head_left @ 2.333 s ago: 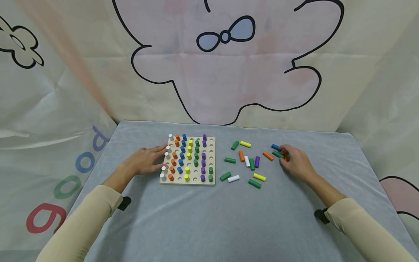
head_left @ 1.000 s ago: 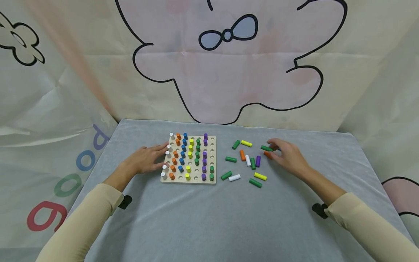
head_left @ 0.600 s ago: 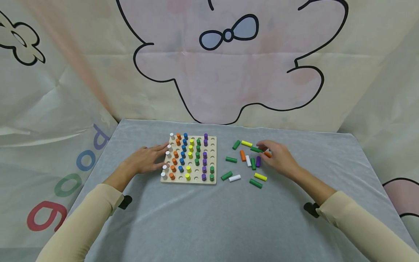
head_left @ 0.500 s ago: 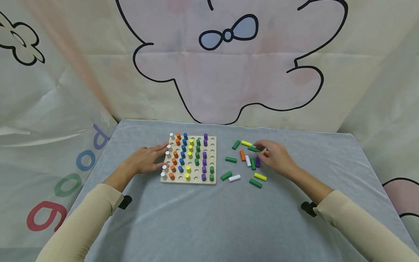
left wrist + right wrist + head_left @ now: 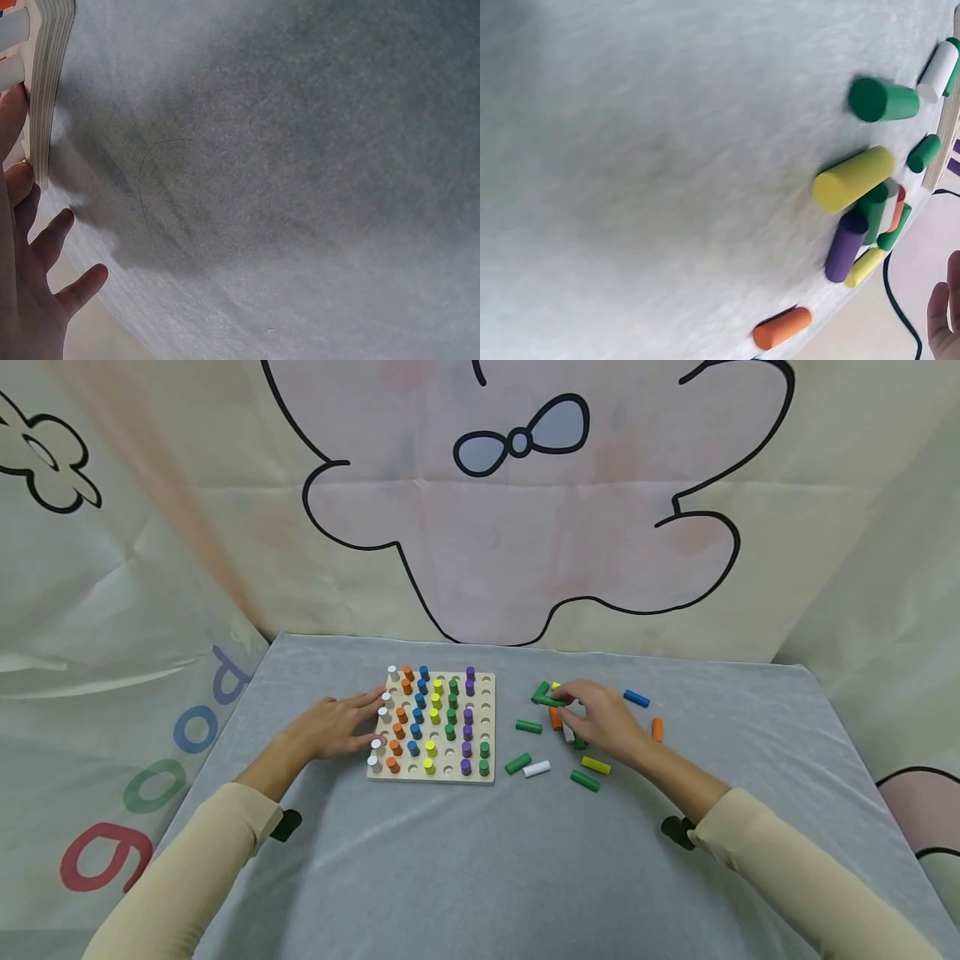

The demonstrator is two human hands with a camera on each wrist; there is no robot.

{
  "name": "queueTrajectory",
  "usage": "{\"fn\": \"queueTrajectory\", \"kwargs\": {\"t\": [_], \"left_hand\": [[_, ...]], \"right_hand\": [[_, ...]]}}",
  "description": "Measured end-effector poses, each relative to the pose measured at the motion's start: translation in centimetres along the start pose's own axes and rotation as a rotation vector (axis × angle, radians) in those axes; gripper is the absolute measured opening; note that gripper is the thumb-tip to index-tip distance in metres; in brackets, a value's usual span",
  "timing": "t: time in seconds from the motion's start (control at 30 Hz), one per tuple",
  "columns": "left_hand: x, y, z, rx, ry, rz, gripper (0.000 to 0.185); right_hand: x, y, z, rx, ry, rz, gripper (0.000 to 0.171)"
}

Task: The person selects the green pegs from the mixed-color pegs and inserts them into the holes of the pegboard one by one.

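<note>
Green peg [image 5: 548, 701] pinched by right hand [image 5: 602, 723] | left hand [image 5: 330, 727] steadies pegboard [image 5: 485, 693]

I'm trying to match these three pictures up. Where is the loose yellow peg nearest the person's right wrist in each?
Head: yellow peg right of centre, below the right hand, which pinches a green peg.
Left wrist: not in it.
Right wrist: right of centre, the largest peg.
Shared landmark: the wooden pegboard, at the edge of both wrist views.

A green peg [image 5: 550, 701] lies level, pinched in the right hand [image 5: 600, 722], at three o'clock of the wooden pegboard [image 5: 487, 693], among loose pegs.
</note>
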State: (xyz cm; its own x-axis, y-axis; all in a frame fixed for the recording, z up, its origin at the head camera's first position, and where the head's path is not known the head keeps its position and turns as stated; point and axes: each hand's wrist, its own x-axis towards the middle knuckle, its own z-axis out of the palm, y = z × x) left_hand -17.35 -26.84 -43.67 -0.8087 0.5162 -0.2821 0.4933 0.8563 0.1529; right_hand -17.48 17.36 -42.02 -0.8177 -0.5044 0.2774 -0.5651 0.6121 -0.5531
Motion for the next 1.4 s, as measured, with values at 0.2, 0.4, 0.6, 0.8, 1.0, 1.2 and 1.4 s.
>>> {"fn": "queueTrajectory", "kwargs": {"t": [0.2, 0.4, 0.6, 0.8, 1.0, 1.2, 1.4], "left_hand": [[0.0, 0.0, 0.1, 0.007, 0.012, 0.011, 0.076], [0.0, -0.1, 0.2, 0.016, 0.022, 0.022, 0.074], [0.0, -0.2, 0.2, 0.017, 0.022, 0.024, 0.073], [0.0, -0.1, 0.0, 0.013, 0.009, 0.018, 0.073], [0.0, -0.1, 0.0, 0.012, -0.004, 0.011, 0.074], [0.0, -0.2, 0.1, 0.002, -0.008, 0.007, 0.074], [0.0, -0.1, 0.0, -0.003, -0.003, 0.006, 0.074]], "right_hand": [[1.0, -1.1, 0.8, 0.031, -0.003, 0.020, 0.021], [1.7, -2.1, 1.6, 0.057, -0.026, 0.036, 0.020], [2.1, -2.8, 2.5, 0.058, -0.031, 0.059, 0.028], [2.4, -3.0, 3.3, 0.071, -0.031, 0.067, 0.033], [2.7, -3.3, 4.3, 0.082, -0.047, 0.062, 0.035], [2.9, -3.7, 5.1, 0.098, -0.057, 0.056, 0.035], [3.0, -4.0, 5.5, 0.124, -0.062, 0.051, 0.036]]}}
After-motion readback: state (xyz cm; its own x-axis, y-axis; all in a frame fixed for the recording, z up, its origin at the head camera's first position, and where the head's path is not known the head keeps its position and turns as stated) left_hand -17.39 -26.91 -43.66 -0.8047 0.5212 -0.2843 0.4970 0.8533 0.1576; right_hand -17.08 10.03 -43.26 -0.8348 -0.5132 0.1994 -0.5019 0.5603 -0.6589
